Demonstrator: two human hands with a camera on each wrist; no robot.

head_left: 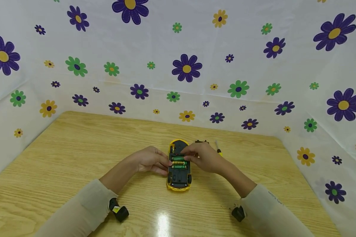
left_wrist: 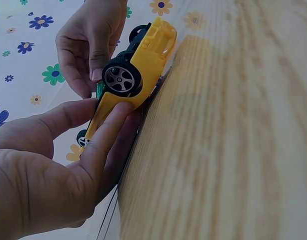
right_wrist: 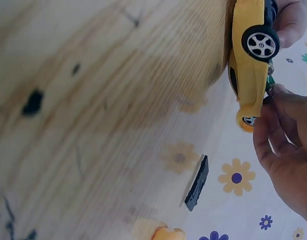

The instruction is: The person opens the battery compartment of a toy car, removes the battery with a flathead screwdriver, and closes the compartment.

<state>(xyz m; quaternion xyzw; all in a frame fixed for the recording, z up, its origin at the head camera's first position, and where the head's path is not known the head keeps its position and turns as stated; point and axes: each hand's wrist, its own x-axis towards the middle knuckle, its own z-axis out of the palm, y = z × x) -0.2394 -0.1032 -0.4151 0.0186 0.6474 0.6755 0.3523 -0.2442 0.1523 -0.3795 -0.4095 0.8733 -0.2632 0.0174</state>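
Observation:
A yellow toy car [head_left: 179,188] lies wheels up on the table, its black underside facing the head camera. Several green and gold batteries [head_left: 179,167] lie side by side in its open compartment. My left hand [head_left: 151,160] grips the car's left side, thumb at the compartment's edge and fingers along the yellow body [left_wrist: 148,60]. From the right, my right hand [head_left: 206,158] pinches the end of the uppermost green battery [head_left: 178,158]; its fingertips partly cover that end. In the right wrist view, my right hand [right_wrist: 291,150] is close against the car [right_wrist: 251,75].
Behind my right hand is a black plastic piece [head_left: 202,142], seen also as a flat black cover [right_wrist: 197,183] in the right wrist view. A screwdriver [head_left: 219,152] with a yellow and black handle lies beside it. Flowered cloth [head_left: 154,49] surrounds the wooden table [head_left: 92,148].

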